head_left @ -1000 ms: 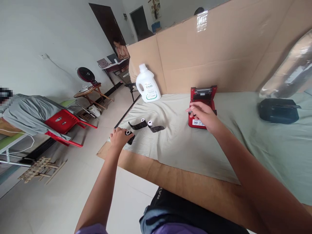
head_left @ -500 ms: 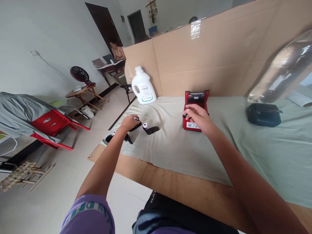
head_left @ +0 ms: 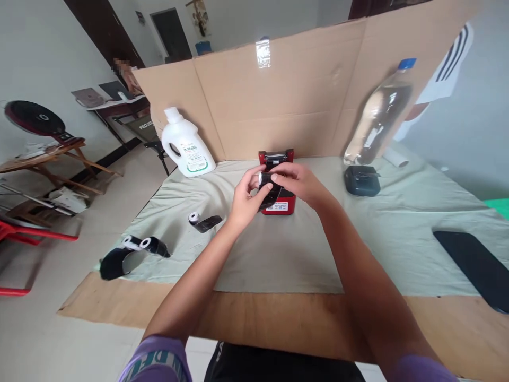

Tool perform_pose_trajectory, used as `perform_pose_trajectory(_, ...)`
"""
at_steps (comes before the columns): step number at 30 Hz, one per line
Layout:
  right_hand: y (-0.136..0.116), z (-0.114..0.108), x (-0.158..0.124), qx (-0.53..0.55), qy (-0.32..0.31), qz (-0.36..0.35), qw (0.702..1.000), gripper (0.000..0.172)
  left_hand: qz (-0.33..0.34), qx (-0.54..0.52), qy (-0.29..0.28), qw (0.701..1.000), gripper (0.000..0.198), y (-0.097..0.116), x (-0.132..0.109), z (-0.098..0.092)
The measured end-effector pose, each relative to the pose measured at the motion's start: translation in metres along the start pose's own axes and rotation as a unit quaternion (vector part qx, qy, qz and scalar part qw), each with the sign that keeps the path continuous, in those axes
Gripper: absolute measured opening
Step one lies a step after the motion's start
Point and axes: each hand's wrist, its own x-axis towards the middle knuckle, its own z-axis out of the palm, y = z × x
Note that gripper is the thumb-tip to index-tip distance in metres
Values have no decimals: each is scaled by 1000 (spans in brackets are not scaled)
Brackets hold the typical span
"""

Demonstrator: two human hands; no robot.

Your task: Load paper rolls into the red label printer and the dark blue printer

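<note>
Both hands meet at a small roll of black film on a white core (head_left: 269, 195). My left hand (head_left: 247, 195) grips it from the left, thumb across the front. My right hand (head_left: 299, 183) has its fingertips on the roll's right side. Right behind the roll stands a red machine (head_left: 279, 210) with its lid raised and a white label on the front; the hands hide much of its inside. To the left lies a similar black roll (head_left: 203, 223) with its loose end unwound. Several more black rolls (head_left: 155, 246) lie together near the cloth's left edge.
A white detergent jug (head_left: 189, 146) stands at back left against a cardboard screen (head_left: 286, 101). At back right are a large clear bottle (head_left: 377, 119), a black box (head_left: 362, 181) and a white paper roll (head_left: 396, 157). A dark phone-like slab (head_left: 475, 265) lies right. One person sits far behind.
My left hand has come from the rolls at the left to the red machine, bringing one black roll. My right hand now touches that roll. The view has turned right.
</note>
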Motion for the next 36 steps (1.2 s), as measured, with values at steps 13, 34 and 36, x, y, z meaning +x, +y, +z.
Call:
perform_pose_trajectory(13, 67, -5, 40, -260, 118, 65, 956, 24, -138, -23, 75, 987, 54, -45, -34, 17)
perform_pose_trajectory(34, 94, -5, 49, -367, 73, 118, 920, 37, -203, -128, 106, 965, 67, -54, -31, 26)
perform_pose_trajectory(36, 94, -4, 49, -360, 78, 116, 923, 36, -210, -122, 95, 965, 68, -54, -31, 27)
